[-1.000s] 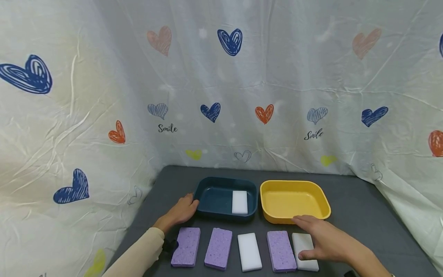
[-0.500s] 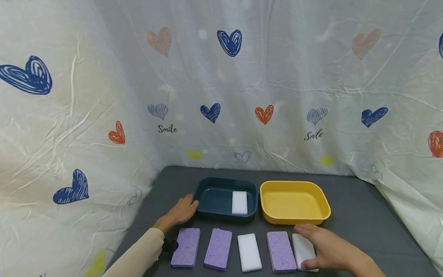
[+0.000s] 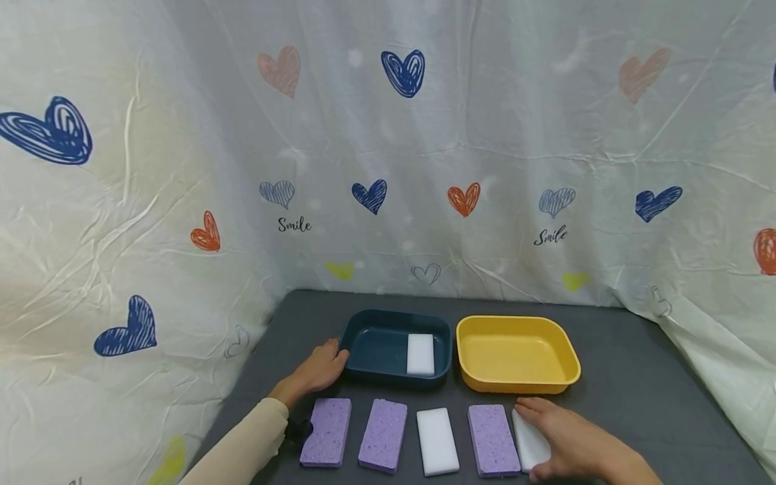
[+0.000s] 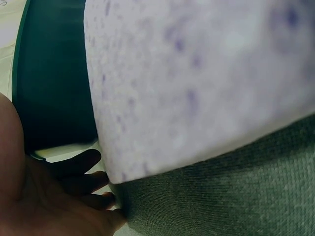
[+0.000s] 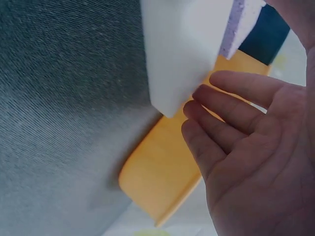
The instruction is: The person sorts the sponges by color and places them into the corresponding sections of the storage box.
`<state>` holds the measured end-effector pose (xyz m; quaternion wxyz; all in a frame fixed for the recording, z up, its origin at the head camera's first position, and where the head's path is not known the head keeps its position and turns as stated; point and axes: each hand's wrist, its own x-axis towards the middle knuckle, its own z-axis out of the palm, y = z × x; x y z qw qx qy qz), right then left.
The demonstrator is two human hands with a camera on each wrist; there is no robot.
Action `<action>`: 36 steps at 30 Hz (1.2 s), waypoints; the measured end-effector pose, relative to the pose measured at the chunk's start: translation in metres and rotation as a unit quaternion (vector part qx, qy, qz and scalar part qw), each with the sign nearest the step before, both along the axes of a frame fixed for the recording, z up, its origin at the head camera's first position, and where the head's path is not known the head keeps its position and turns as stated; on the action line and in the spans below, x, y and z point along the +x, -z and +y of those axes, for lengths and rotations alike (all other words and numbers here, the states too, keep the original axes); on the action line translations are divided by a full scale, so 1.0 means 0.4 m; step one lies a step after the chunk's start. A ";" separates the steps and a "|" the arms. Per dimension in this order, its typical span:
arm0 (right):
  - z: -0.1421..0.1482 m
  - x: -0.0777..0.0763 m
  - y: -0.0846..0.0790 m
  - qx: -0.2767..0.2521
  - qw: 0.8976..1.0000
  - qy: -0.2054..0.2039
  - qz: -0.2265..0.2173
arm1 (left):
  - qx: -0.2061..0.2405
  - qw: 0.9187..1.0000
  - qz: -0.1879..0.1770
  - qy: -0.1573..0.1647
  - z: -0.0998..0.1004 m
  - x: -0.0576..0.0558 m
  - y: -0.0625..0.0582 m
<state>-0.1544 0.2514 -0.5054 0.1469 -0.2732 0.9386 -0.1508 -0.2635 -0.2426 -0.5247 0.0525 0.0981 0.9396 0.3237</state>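
My left hand [image 3: 320, 366] rests against the left end of a dark blue tray [image 3: 370, 376], its fingers relaxed. A white sponge [image 3: 421, 355] lies inside that tray, at the right. Over another white sponge [image 3: 529, 444] at the right end of the front row is my right hand [image 3: 576, 441]. Its thumb is by the near edge and its fingers by the far edge. In the right wrist view the fingers [image 5: 236, 110] are extended beside the white sponge [image 5: 182, 54]; contact is unclear. A purple sponge [image 3: 494, 441] lies just left of it.
A yellow tray [image 3: 518, 386] stands right of the dark blue one. Further left in the row are a white sponge [image 3: 438, 442] and two purple sponges [image 3: 382, 436], all on a dark grey table [image 3: 630, 377]. A heart-print curtain [image 3: 424, 135] hangs behind.
My right hand has come down and back from the yellow tray's front to the rightmost white sponge. The left hand has stayed at the dark blue tray.
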 end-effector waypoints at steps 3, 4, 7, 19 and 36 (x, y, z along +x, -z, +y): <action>0.004 -0.005 0.010 -0.005 1.000 0.005 -0.010 | -0.002 1.000 -0.003 0.000 0.001 0.001 -0.004; 0.006 -0.008 0.015 -0.009 1.000 0.008 -0.016 | -0.002 1.000 -0.005 -0.001 0.000 0.000 -0.003; 0.012 -0.018 0.029 -0.015 1.000 0.011 -0.024 | -0.004 1.000 -0.006 -0.004 -0.001 -0.006 0.001; 0.005 -0.009 0.001 -0.003 1.000 0.007 0.006 | -0.012 1.000 -0.016 -0.007 -0.007 -0.013 0.013; -0.013 -0.017 -0.103 -0.013 0.997 -0.031 0.067 | -0.011 1.000 -0.016 -0.003 -0.008 -0.010 0.011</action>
